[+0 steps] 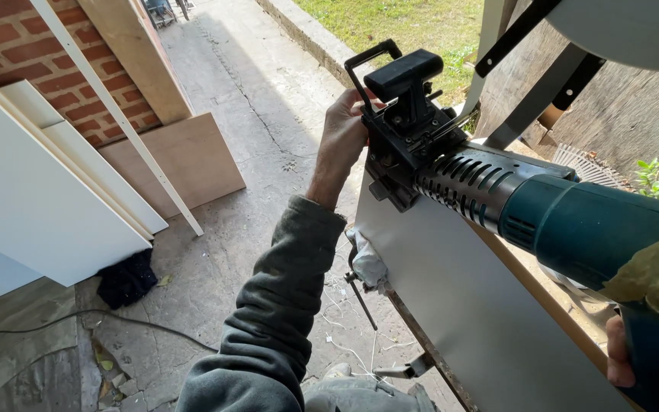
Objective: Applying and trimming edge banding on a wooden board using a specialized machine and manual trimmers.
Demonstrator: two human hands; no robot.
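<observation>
A white board [451,305] stands on edge, running from the centre to the lower right. On its top edge sits a black edge-banding attachment [406,122] fixed to the nozzle of a teal heat gun [573,221]. My left hand [342,141], in a grey sleeve, grips the far side of the black attachment. My right hand [621,355] is at the lower right edge, wrapped around the heat gun's handle, with only the fingers showing. A white band strip [486,53] rises from the attachment toward a roll at the top right.
White panels [40,198] and a plywood sheet [184,160] lean against a brick wall [24,38] at left. A black cloth [125,278] and a cable [78,317] lie on the concrete floor. A metal clamp [364,294] holds the board below. Grass [398,23] lies beyond.
</observation>
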